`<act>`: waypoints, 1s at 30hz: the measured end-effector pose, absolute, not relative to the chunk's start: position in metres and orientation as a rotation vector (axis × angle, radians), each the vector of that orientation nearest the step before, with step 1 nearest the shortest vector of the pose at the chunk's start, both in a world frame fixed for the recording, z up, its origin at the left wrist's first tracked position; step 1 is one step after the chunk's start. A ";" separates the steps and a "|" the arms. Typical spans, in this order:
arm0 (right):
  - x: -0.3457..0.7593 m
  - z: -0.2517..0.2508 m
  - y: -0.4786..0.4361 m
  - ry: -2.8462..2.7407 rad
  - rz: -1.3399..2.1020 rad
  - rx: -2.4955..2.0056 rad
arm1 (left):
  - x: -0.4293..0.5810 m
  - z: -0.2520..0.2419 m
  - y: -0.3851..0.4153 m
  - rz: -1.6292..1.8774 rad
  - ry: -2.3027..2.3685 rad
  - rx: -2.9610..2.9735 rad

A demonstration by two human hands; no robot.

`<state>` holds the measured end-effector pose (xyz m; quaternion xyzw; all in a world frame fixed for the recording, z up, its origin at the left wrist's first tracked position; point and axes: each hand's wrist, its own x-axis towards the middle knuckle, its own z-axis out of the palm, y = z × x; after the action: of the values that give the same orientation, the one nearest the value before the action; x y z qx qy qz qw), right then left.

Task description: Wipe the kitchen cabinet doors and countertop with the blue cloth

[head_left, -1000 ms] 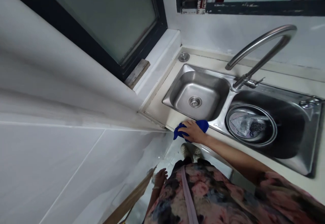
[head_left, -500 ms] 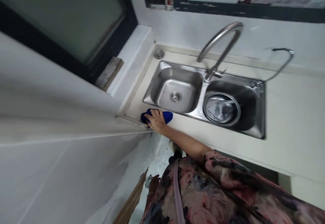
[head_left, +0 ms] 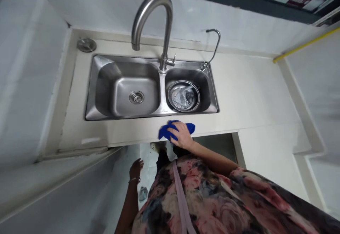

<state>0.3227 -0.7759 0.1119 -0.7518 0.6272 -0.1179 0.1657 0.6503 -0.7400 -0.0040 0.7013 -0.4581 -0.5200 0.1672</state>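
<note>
My right hand [head_left: 181,135] presses a crumpled blue cloth [head_left: 164,132] onto the front edge of the cream countertop [head_left: 247,92], just below the double stainless steel sink [head_left: 124,99]. Part of the cloth is hidden under my fingers. My left hand [head_left: 136,168] hangs low beside my body over the tiled floor, holding nothing. The sink's right bowl holds a round metal strainer basket [head_left: 183,96] with a clear plastic bag in it. A curved steel faucet [head_left: 166,25] rises between the bowls.
A small filter tap [head_left: 212,46] and a round metal cap [head_left: 86,45] stand on the countertop. White walls border the counter, with a yellow strip [head_left: 305,45] at upper right. A small grey object [head_left: 143,193] lies on the floor.
My right hand and the blue cloth have moved right along the counter's front edge, from the sink's left end to below its middle. The view has swung round to face the sink squarely.
</note>
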 end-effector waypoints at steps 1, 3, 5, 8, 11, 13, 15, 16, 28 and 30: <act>0.303 0.111 -0.763 1.832 -0.320 -2.124 | 0.647 -0.001 -0.743 -1.449 -1.287 1.988; 0.263 0.109 -0.737 1.916 -0.300 -2.106 | 0.642 0.015 -0.744 -1.354 -1.297 1.954; 0.222 0.106 -0.714 1.970 -0.298 -2.116 | 0.634 0.040 -0.742 -1.236 -1.339 1.920; 0.166 0.102 -0.689 1.972 -0.340 -2.165 | 0.617 0.081 -0.746 -1.034 -1.445 1.887; 0.113 0.100 -0.671 1.952 -0.376 -2.189 | 0.594 0.110 -0.781 -0.775 -1.590 1.855; 0.080 0.100 -0.660 1.964 -0.348 -2.151 | 0.576 0.119 -0.820 -0.663 -1.664 1.833; 0.047 0.101 -0.649 2.004 -0.306 -2.083 | 0.556 0.120 -0.862 -0.552 -1.751 1.858; 0.031 0.102 -0.643 2.037 -0.293 -2.045 | 0.545 0.119 -0.880 -0.515 -1.754 1.926; -0.140 0.100 -0.640 2.894 -0.320 -1.519 | 0.489 0.101 -0.920 -0.182 -1.660 2.393; -0.155 0.099 -0.656 2.973 -0.291 -1.441 | 0.487 0.105 -0.923 -0.197 -1.658 2.454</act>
<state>-0.1551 -0.6557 0.0985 -0.4328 0.8929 -0.0875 -0.0874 0.4874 -0.9234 0.1047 0.8236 -0.5566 -0.0662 0.0864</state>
